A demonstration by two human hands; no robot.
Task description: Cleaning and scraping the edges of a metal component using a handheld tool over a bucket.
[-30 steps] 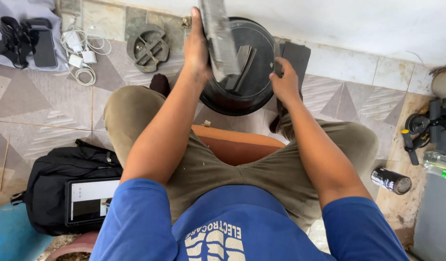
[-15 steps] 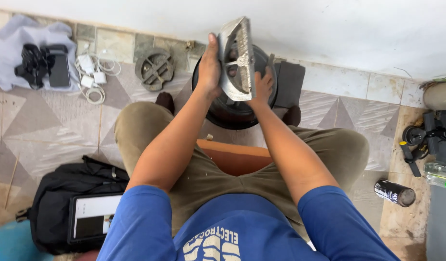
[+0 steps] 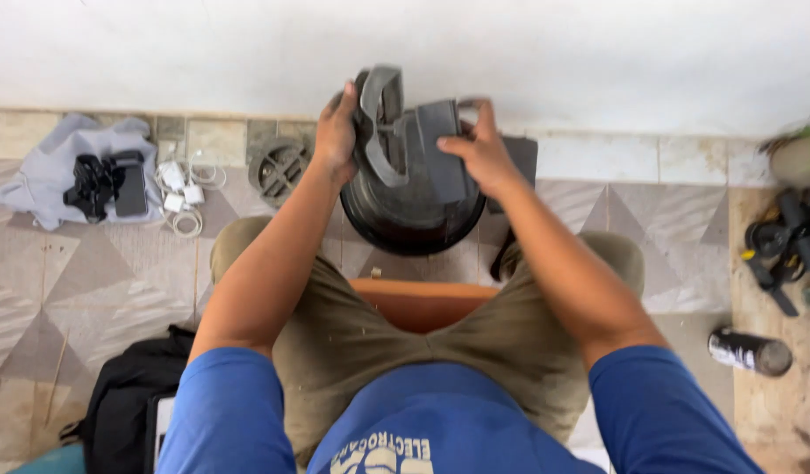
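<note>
I see both arms stretched forward: left hand (image 3: 336, 133) and right hand (image 3: 480, 149) closed around the grey housing (image 3: 411, 145), held above the black round base (image 3: 411, 211) on the floor. Since half a second ago, it has turned flatter.

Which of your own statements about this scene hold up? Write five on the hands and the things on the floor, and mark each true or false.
1. Both hands hold the grey plastic part. True: the left hand grips one edge, the right hand the other.
2. The part is held above the round black housing. True.
3. The black spray can stands upright. False: it lies on its side.
4. The white cables lie by the person's right knee. False: they lie on the left, beside the grey cloth.
5. The black bag sits on the tiled floor. True.
</note>
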